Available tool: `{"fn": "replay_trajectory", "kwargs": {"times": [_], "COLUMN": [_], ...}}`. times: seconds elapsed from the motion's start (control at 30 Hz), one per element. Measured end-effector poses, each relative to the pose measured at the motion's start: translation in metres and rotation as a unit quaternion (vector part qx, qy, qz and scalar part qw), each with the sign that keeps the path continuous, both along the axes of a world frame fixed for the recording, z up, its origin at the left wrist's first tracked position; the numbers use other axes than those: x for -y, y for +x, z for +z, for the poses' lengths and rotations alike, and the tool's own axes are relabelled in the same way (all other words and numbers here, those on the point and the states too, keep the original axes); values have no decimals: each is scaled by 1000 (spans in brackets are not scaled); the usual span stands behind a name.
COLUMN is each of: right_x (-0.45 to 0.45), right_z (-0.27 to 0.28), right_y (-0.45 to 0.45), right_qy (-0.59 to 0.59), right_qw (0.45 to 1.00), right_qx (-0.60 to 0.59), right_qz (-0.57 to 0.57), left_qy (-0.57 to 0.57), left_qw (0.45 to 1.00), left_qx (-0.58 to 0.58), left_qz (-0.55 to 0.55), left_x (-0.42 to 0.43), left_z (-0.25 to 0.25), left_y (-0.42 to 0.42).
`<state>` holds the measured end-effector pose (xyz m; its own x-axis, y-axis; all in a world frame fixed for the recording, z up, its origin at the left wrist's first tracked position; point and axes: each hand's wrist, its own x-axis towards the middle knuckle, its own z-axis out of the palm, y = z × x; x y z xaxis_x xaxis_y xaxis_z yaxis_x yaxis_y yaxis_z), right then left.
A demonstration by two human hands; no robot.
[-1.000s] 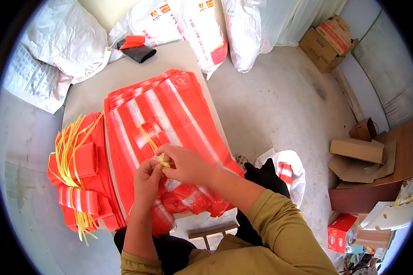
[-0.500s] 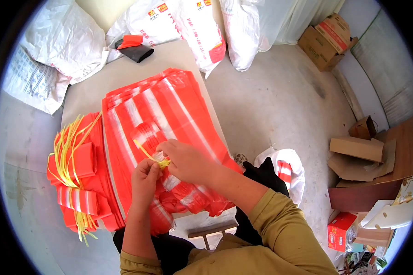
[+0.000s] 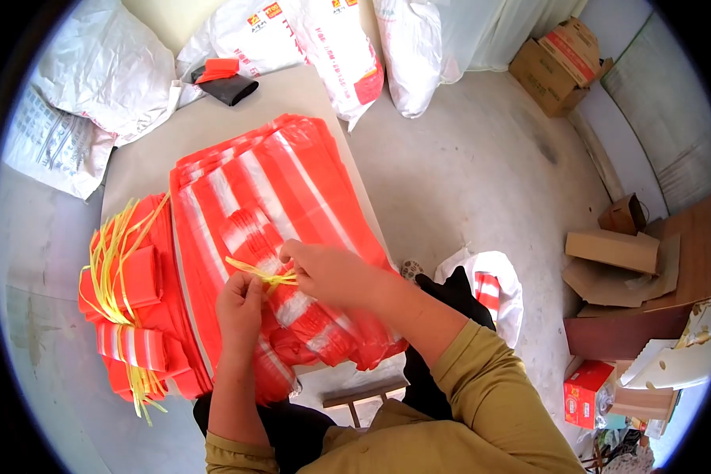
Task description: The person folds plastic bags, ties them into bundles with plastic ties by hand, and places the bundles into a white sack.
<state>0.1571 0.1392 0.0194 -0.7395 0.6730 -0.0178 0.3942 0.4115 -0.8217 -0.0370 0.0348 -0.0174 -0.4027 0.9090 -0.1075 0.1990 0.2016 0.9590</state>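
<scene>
A gathered bundle of red-and-white striped plastic bags (image 3: pixel 296 310) lies across a flat stack of the same bags (image 3: pixel 280 174). Around the bundle's middle runs a yellow tie strip (image 3: pixel 270 278). My left hand (image 3: pixel 241 304) pinches the strip on the left side, thumb against fingers. My right hand (image 3: pixel 324 272) grips the strip's other side, its fingers closed and partly hidden by the back of the hand. Between the two hands the yellow strip is drawn out over the bundle.
Loose yellow strips (image 3: pixel 118 261) lie on folded red bags (image 3: pixel 138 276) at the table's left. A black-and-red folded piece (image 3: pixel 227 88) sits at the far end. White sacks (image 3: pixel 336 55) stand behind the table (image 3: pixel 146 162). Cardboard boxes (image 3: pixel 612 257) and an open white sack (image 3: pixel 513 292) are at the right.
My hands have moved slightly apart, and more of the yellow strip shows stretched between them. The view has shifted a little.
</scene>
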Motion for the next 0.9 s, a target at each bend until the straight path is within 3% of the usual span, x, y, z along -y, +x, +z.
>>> {"fn": "replay_trajectory", "kwargs": {"times": [0.1,0.3,0.5,0.73,0.83,0.9], "right_x": [-5,-9,-11,-4,-3,3], "right_z": [1,17,6,-14,-6,18], "right_y": [7,15,17,2,0,4], "right_qy": [-12,-75,-89,-32,-64,-190], "right_qw": [1000,995,996,999,998,981], "right_qx": [21,55,15,41,20,-45], "right_qz": [20,24,-27,0,-10,3], "left_qy": [-34,12,-26,0,-7,-19], "left_qw": [988,949,957,982,992,998], "left_qx": [-150,-312,-285,-189,-121,-56], "left_qz": [7,-27,50,-16,-25,-35], "left_x": [-1,-1,4,20,26,30], "left_z": [8,3,21,14,14,13], "left_y": [1,-7,5,14,12,6]}}
